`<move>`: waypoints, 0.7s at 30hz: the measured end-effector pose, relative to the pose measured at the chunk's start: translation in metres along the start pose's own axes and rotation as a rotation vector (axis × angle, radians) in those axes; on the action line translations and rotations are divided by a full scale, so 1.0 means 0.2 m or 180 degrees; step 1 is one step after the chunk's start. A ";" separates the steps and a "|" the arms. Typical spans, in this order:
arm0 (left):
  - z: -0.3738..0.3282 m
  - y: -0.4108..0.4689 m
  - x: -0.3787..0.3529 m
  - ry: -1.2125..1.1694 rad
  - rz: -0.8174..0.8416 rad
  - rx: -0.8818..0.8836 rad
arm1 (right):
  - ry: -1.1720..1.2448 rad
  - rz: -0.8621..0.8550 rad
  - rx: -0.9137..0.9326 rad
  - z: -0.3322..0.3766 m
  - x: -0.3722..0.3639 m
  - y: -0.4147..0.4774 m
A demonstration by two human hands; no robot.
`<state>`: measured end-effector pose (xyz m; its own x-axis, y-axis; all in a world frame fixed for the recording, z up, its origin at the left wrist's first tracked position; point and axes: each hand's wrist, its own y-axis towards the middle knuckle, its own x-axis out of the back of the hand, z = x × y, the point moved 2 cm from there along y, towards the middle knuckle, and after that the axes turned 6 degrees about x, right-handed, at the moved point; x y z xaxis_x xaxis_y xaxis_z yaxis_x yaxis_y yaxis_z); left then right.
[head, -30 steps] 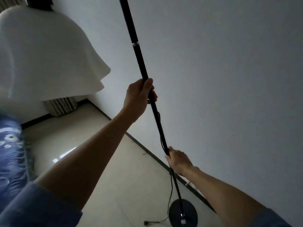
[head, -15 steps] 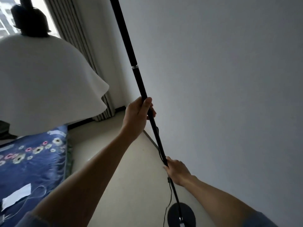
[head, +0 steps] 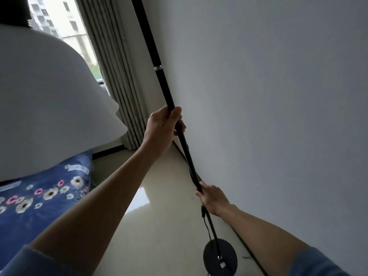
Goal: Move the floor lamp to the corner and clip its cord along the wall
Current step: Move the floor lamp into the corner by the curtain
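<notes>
The floor lamp's black pole (head: 161,77) slants up across the middle of the head view, close to the white wall (head: 268,106). My left hand (head: 162,127) grips the pole at mid height. My right hand (head: 214,198) grips it lower down. The round black base (head: 220,257) is low by the wall's dark skirting; I cannot tell whether it touches the floor. The white lampshade (head: 49,102) fills the left. A thin black cord (head: 206,224) hangs beside the pole below my right hand. The room corner (head: 151,116) lies ahead beside the curtain.
A beige pleated curtain (head: 117,76) hangs by the bright window (head: 63,20) ahead on the left. A bed with a blue flowered cover (head: 39,196) stands at the left. Glossy pale floor tiles (head: 159,216) run between bed and wall.
The view has swung up and toward the window, bringing the curtain and the corner into sight. Both hands keep their grip on the pole, and the lamp has moved nearer the corner.
</notes>
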<state>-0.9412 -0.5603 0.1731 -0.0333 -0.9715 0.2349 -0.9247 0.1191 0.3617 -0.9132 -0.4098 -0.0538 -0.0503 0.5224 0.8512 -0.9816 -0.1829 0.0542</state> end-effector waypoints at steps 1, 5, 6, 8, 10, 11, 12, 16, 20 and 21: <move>0.05 0.11 0.05 0.0007 -0.0003 0.0026 | -0.0012 0.0050 -0.0005 0.02 -0.01 0.13; 0.19 0.49 0.20 -0.0006 0.0026 0.0030 | 0.0016 0.0037 -0.0050 0.08 -0.02 0.56; 0.20 0.58 0.23 -0.0012 0.0043 0.0002 | 0.0036 0.0013 -0.0051 0.09 -0.02 0.67; 0.27 0.79 0.30 -0.0030 0.0044 -0.0004 | 0.0044 0.0012 -0.0075 0.10 -0.02 0.91; 0.35 0.98 0.36 -0.0034 -0.0010 -0.0006 | 0.0056 0.0002 -0.0066 0.12 -0.03 1.13; 0.39 1.08 0.39 -0.0043 -0.0042 -0.0029 | 0.0059 -0.0012 -0.0037 0.12 -0.03 1.24; 0.44 1.17 0.41 -0.0028 -0.0075 -0.0047 | 0.0048 -0.0018 -0.0014 0.12 -0.05 1.35; 0.67 1.55 0.47 0.0049 -0.0166 -0.0011 | 0.0050 0.0093 0.0080 0.06 -0.11 1.80; 0.91 1.97 0.48 0.0184 -0.0323 0.0046 | 0.0128 0.0187 0.0173 -0.05 -0.16 2.29; 0.96 2.07 0.48 0.0215 -0.0331 0.0072 | 0.0146 0.0213 0.0195 -0.07 -0.17 2.40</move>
<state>-1.3999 -0.6439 0.1729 0.0883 -0.9622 0.2577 -0.9301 0.0129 0.3670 -1.3861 -0.5043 -0.0640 -0.1253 0.5447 0.8292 -0.9627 -0.2687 0.0310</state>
